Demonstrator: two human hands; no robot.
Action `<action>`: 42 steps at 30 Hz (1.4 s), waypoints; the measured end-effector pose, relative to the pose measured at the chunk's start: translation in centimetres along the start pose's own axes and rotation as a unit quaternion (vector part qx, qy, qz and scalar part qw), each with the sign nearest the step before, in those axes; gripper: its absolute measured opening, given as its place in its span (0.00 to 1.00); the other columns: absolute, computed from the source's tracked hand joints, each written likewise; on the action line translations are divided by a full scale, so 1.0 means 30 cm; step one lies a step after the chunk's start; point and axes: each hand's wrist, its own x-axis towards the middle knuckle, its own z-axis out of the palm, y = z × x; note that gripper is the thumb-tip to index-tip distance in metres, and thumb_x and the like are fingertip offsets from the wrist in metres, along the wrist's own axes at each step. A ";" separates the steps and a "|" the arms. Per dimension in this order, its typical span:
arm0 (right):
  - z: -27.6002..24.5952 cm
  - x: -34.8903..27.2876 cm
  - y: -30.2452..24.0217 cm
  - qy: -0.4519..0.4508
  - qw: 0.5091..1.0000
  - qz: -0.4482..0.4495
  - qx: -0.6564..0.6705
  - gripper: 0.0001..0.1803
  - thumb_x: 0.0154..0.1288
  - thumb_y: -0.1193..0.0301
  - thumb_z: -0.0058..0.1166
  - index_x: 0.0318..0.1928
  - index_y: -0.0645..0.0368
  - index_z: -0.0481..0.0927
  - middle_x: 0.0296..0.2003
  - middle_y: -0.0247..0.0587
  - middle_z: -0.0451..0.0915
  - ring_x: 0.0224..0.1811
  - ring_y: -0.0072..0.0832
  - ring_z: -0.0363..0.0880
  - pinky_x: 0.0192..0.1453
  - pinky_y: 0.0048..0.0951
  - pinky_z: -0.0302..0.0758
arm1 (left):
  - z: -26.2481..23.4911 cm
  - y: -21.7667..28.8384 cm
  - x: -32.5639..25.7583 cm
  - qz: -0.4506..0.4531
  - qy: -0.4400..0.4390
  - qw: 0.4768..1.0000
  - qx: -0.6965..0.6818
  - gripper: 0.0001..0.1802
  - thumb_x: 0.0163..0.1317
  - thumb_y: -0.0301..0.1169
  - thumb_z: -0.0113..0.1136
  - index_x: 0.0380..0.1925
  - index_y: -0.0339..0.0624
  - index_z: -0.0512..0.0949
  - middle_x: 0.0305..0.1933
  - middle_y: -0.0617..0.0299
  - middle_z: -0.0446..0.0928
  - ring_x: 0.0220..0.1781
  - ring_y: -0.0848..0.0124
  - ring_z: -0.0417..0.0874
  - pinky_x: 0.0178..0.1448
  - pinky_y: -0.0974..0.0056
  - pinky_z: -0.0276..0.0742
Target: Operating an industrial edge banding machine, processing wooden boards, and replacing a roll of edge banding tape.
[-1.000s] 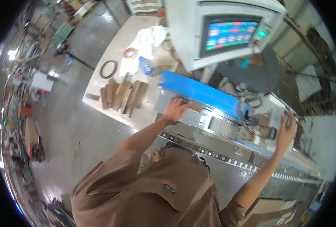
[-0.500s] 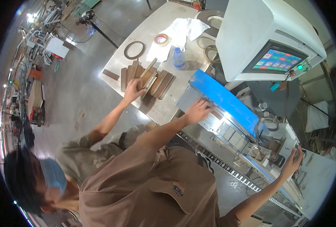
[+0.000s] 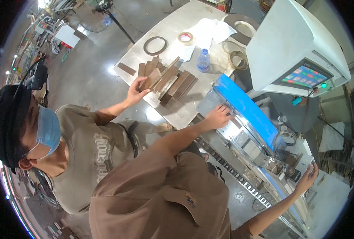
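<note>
Grey polished workshop floor spreads behind a pale metal desk and a long machine with a blue guard strip and a boxy white console whose coloured touch screen glows.

The wearer's left hand lies flat, fingers spread, on the machine's steel plate, just beside the near end of the blue strip; it grips nothing. The right hand reaches far out along the machine and its fingers curl around a small dark control part there; whether it is clamped tight I cannot tell.

Beyond and to the left of the left hand, a co-worker's hand closes on one of the brown wooden blocks piled on the desk. The blocks look stiff, dry and fairly light, best taken by their long sides; I count roughly nine, though overlaps hide some.

Farther from the hands sit one clear plastic bottle, one roll of tape, one dark ring, two metal rings and some white paper.
</note>
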 end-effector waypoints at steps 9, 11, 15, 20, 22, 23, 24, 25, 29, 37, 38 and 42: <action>0.001 0.005 0.046 0.000 0.999 -0.001 0.034 0.24 0.82 0.56 0.59 0.65 0.62 0.80 0.67 0.47 0.79 0.71 0.38 0.76 0.76 0.37 0.68 | 0.000 0.000 0.005 0.008 -0.003 1.000 0.015 0.24 0.66 0.40 0.63 0.63 0.58 0.83 0.59 0.57 0.77 0.66 0.55 0.75 0.71 0.46 0.67; 0.000 0.006 0.039 -0.007 0.999 -0.007 0.034 0.25 0.82 0.55 0.58 0.65 0.62 0.81 0.67 0.47 0.79 0.71 0.38 0.76 0.75 0.37 0.68 | -0.001 -0.003 -0.001 0.004 -0.006 1.000 0.017 0.24 0.66 0.40 0.63 0.63 0.58 0.83 0.60 0.57 0.77 0.66 0.55 0.75 0.72 0.46 0.67; 0.002 0.003 0.021 -0.006 1.000 -0.008 0.010 0.26 0.83 0.53 0.56 0.66 0.61 0.80 0.67 0.47 0.80 0.70 0.37 0.76 0.73 0.36 0.70 | 0.002 -0.004 -0.004 -0.001 -0.002 1.000 0.017 0.23 0.67 0.41 0.62 0.62 0.58 0.84 0.61 0.56 0.77 0.67 0.55 0.75 0.73 0.45 0.66; -0.010 0.013 0.038 -0.018 1.000 0.008 0.002 0.27 0.83 0.51 0.55 0.67 0.59 0.80 0.64 0.47 0.82 0.67 0.35 0.79 0.71 0.35 0.72 | -0.013 0.008 0.000 -0.003 0.008 1.000 0.013 0.23 0.65 0.39 0.63 0.61 0.58 0.84 0.60 0.56 0.77 0.66 0.56 0.75 0.74 0.47 0.67; -0.017 0.015 0.042 -0.015 1.000 0.006 0.000 0.27 0.83 0.50 0.55 0.66 0.59 0.81 0.64 0.47 0.82 0.67 0.35 0.79 0.71 0.35 0.72 | -0.021 0.004 0.006 -0.002 0.005 1.000 0.013 0.22 0.67 0.40 0.62 0.61 0.58 0.84 0.61 0.56 0.77 0.68 0.55 0.74 0.73 0.46 0.67; -0.021 0.017 0.045 -0.019 1.000 0.007 -0.002 0.27 0.83 0.50 0.55 0.66 0.59 0.81 0.64 0.47 0.82 0.67 0.35 0.79 0.71 0.35 0.72 | -0.021 -0.003 0.018 -0.002 0.000 1.000 0.007 0.22 0.67 0.39 0.62 0.61 0.57 0.84 0.60 0.56 0.77 0.67 0.55 0.75 0.73 0.47 0.67; -0.026 0.018 0.046 -0.016 1.000 0.004 -0.018 0.28 0.83 0.49 0.55 0.66 0.59 0.81 0.64 0.47 0.82 0.67 0.35 0.79 0.71 0.35 0.73 | -0.023 -0.001 0.020 -0.002 -0.005 1.000 -0.001 0.22 0.67 0.39 0.62 0.61 0.57 0.84 0.59 0.55 0.77 0.67 0.55 0.75 0.73 0.47 0.67; -0.032 0.014 0.047 -0.012 0.999 0.002 -0.034 0.29 0.83 0.48 0.55 0.66 0.59 0.81 0.64 0.47 0.82 0.66 0.36 0.80 0.70 0.36 0.73 | -0.029 0.012 0.009 -0.004 -0.007 1.000 -0.002 0.22 0.67 0.39 0.62 0.61 0.57 0.84 0.59 0.55 0.77 0.67 0.55 0.75 0.73 0.47 0.67; -0.013 0.022 0.053 -0.006 0.999 0.013 -0.045 0.30 0.82 0.46 0.55 0.67 0.58 0.81 0.65 0.46 0.82 0.67 0.37 0.79 0.72 0.37 0.73 | -0.028 0.001 0.003 0.006 0.015 1.000 0.008 0.21 0.66 0.39 0.63 0.60 0.56 0.84 0.57 0.55 0.78 0.64 0.55 0.76 0.70 0.47 0.69; -0.023 0.031 0.080 -0.015 1.000 -0.010 -0.025 0.30 0.82 0.47 0.54 0.67 0.59 0.81 0.65 0.47 0.82 0.66 0.39 0.80 0.71 0.38 0.73 | -0.035 0.006 0.004 -0.003 0.003 1.000 0.005 0.22 0.67 0.39 0.63 0.61 0.56 0.84 0.58 0.56 0.78 0.64 0.56 0.75 0.71 0.47 0.68; -0.023 0.035 0.088 -0.011 1.000 -0.004 -0.021 0.30 0.82 0.47 0.54 0.67 0.59 0.81 0.64 0.47 0.82 0.67 0.39 0.80 0.71 0.38 0.73 | -0.034 0.002 0.011 0.000 0.003 1.000 0.003 0.22 0.67 0.39 0.63 0.61 0.56 0.84 0.57 0.56 0.77 0.64 0.57 0.75 0.71 0.47 0.68; -0.031 0.039 0.113 -0.018 1.000 0.003 -0.018 0.30 0.82 0.47 0.55 0.67 0.59 0.81 0.65 0.47 0.81 0.67 0.37 0.79 0.71 0.37 0.73 | -0.021 0.006 0.007 0.000 0.008 1.000 -0.005 0.22 0.67 0.38 0.64 0.61 0.55 0.84 0.56 0.57 0.77 0.63 0.57 0.75 0.70 0.48 0.67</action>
